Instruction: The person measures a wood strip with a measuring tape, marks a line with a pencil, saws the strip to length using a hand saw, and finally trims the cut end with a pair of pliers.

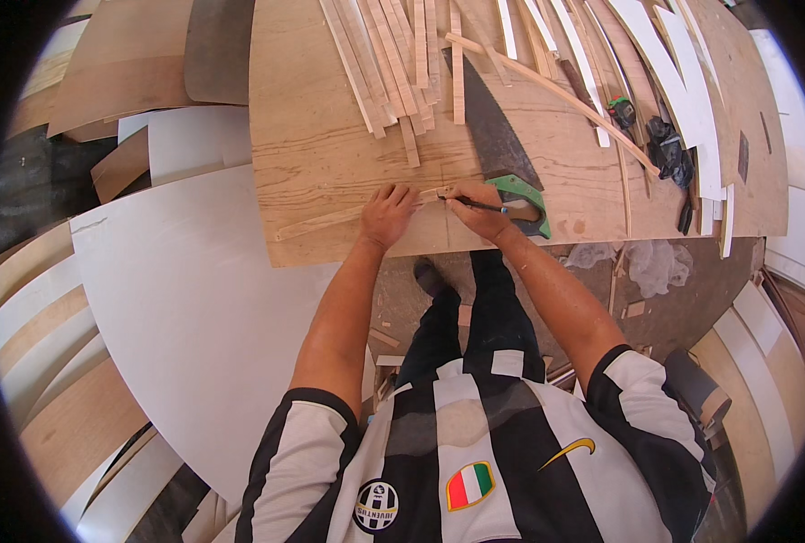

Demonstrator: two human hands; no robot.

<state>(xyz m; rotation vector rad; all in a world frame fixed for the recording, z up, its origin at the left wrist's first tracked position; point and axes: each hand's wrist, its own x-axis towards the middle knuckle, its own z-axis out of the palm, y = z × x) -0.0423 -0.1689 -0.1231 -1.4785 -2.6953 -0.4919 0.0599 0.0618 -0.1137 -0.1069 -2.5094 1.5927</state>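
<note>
My left hand [389,210] grips a thin wooden strip [317,223] lying along the front of the plywood tabletop [307,154], its fingers curled onto it. Just right of it, my right hand [471,210] is closed around a dark pen or pencil [488,206] with a light blue end, its tip at the strip near that strip's right end. A handsaw [496,131] lies beside my right hand, its dark blade toward the back and its green handle [535,208] at the table's front edge.
Several loose strips [366,63] lie at the back. At the right are white boards [692,81], a tape measure [621,110] and a black bag [663,145]. A large white sheet [176,308] and stacked panels [68,425] stand left. Crumpled plastic [656,267] and offcuts are below the table.
</note>
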